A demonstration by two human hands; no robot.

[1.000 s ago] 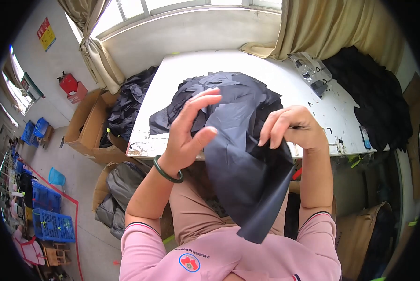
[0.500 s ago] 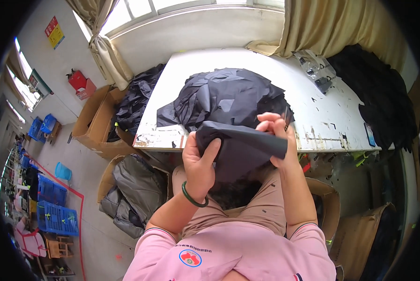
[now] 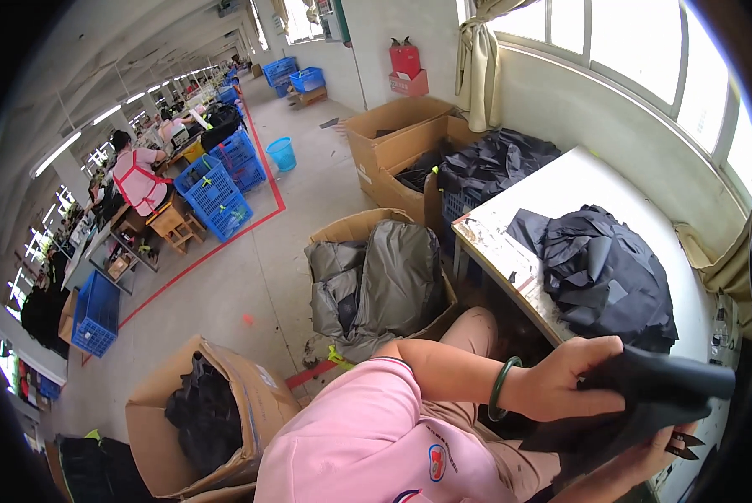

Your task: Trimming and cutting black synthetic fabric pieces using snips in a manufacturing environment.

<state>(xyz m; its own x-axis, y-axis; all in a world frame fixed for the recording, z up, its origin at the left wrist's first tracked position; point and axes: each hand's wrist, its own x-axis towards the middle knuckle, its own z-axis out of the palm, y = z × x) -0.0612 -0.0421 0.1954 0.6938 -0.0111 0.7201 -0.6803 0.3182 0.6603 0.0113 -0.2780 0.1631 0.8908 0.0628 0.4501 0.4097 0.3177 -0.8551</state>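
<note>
My left hand (image 3: 570, 381) grips a piece of black fabric (image 3: 665, 379) at the lower right, its thumb and fingers closed on the cloth's near edge. A dark green bangle (image 3: 503, 389) circles that wrist. Below the cloth is my right hand (image 3: 635, 463), partly covered by it. Small dark thread snips (image 3: 684, 446) stick out from its closed fingers, the blades pointing to the right. Whether this hand also pinches the cloth is hidden. Just beyond the held piece, a heap of black fabric pieces (image 3: 606, 272) lies on the white table (image 3: 573, 178).
A cardboard box with grey wrapped bundles (image 3: 397, 272) stands left of my knees. Another box (image 3: 271, 411) of black fabric sits at the lower left. Larger cartons (image 3: 376, 176) adjoin the table's far end. Blue crates (image 3: 212, 201) and a seated person (image 3: 137, 176) are farther left.
My view has swung left, so the table and both hands now appear at the right. The fabric is still held. The snips, blurred before, now show clearly at my right hand.
</note>
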